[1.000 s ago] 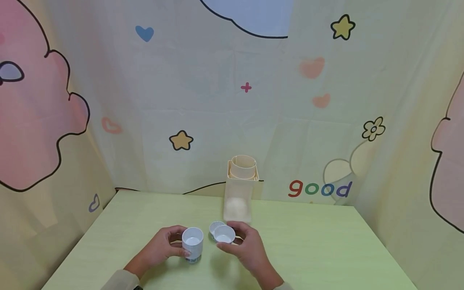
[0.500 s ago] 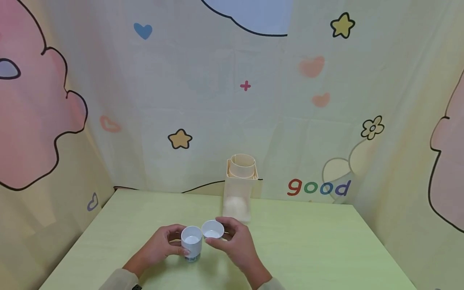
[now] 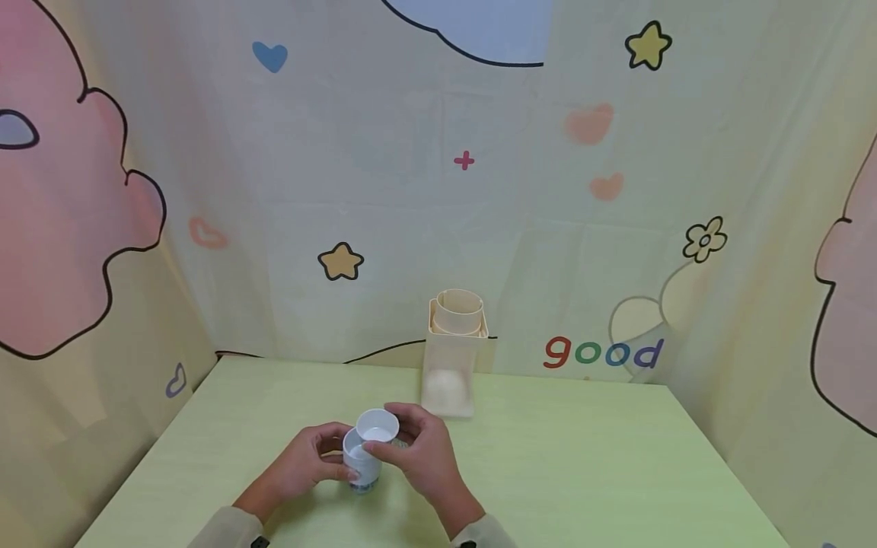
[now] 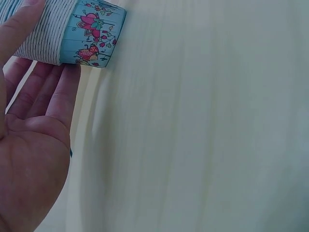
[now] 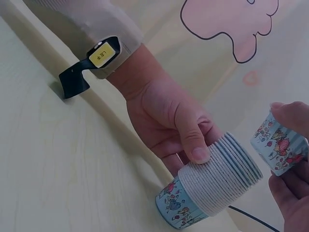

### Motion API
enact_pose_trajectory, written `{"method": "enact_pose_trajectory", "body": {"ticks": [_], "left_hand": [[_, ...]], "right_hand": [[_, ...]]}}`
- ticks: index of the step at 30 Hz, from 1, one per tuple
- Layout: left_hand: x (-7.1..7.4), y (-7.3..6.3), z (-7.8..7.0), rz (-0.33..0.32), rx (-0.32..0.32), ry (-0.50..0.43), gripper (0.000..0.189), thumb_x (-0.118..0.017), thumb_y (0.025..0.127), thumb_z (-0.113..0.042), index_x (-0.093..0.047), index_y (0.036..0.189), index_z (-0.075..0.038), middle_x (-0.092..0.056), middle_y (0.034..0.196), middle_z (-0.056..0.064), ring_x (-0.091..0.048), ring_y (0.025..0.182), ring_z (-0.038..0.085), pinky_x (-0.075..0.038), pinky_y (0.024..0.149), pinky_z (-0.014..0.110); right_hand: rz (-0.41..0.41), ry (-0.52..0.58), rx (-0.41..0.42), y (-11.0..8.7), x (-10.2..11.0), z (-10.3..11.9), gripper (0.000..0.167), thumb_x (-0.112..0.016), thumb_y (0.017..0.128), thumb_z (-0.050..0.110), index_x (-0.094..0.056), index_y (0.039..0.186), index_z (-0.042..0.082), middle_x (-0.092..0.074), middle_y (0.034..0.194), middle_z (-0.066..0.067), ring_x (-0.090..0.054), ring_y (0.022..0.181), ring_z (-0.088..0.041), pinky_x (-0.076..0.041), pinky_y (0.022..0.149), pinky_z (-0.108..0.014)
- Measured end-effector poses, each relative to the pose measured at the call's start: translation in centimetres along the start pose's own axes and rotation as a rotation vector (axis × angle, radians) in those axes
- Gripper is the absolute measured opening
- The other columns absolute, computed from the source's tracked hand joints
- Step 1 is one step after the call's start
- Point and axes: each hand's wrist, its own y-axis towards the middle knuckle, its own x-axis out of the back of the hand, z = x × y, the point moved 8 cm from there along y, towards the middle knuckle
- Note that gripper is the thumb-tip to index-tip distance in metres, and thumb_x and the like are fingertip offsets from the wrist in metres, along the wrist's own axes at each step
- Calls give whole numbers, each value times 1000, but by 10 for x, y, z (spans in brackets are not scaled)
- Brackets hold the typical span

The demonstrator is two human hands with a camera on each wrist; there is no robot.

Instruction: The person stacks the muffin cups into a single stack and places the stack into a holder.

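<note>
My left hand (image 3: 304, 463) grips an upright stack of nested paper cups (image 3: 365, 473) near the middle front of the table. In the left wrist view, the stack's lowest cup (image 4: 94, 34) shows a blue wall with red flowers. My right hand (image 3: 426, 460) pinches a single paper cup (image 3: 377, 428) between thumb and fingers, its mouth upward. In the head view this cup overlaps the far right rim of the stack. The right wrist view shows the flowered single cup (image 5: 279, 142) beside the stack's top end, a gap between them.
A cream cup dispenser (image 3: 448, 373) with a round tube on top stands behind the hands at the table's (image 3: 582, 457) back edge. A printed curtain (image 3: 397, 152) hangs behind and at both sides.
My right hand has carried the single cup leftward to the stack's rim. The small cup seen behind it a second ago no longer shows clearly. My left hand has stayed in place.
</note>
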Motion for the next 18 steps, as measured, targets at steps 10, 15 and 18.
{"method": "enact_pose_trajectory", "body": {"ticks": [10, 15, 18], "left_hand": [[1, 2, 2, 3, 1, 0, 60, -90, 78, -15, -62, 128, 3, -68, 126, 16, -69, 114, 28, -60, 92, 27], [1, 2, 2, -2, 15, 1, 60, -89, 79, -14, -62, 130, 2, -67, 128, 16, -69, 116, 28, -60, 95, 28], [1, 2, 2, -2, 13, 0, 60, -89, 79, -13, -61, 130, 2, -67, 129, 17, -68, 116, 28, -60, 95, 29]], "right_hand": [[-11, -27, -12, 6, -7, -1, 55, -90, 79, 17, -67, 128, 3, -73, 122, -11, -70, 113, -23, -57, 103, -40], [-12, -43, -23, 7, -10, -4, 55, -90, 79, 18, -67, 127, 4, -73, 122, -10, -69, 112, -22, -57, 102, -39], [-11, -43, -25, 8, -10, -5, 55, -90, 79, 17, -67, 127, 4, -73, 122, -10, -69, 113, -23, -57, 103, -42]]}}
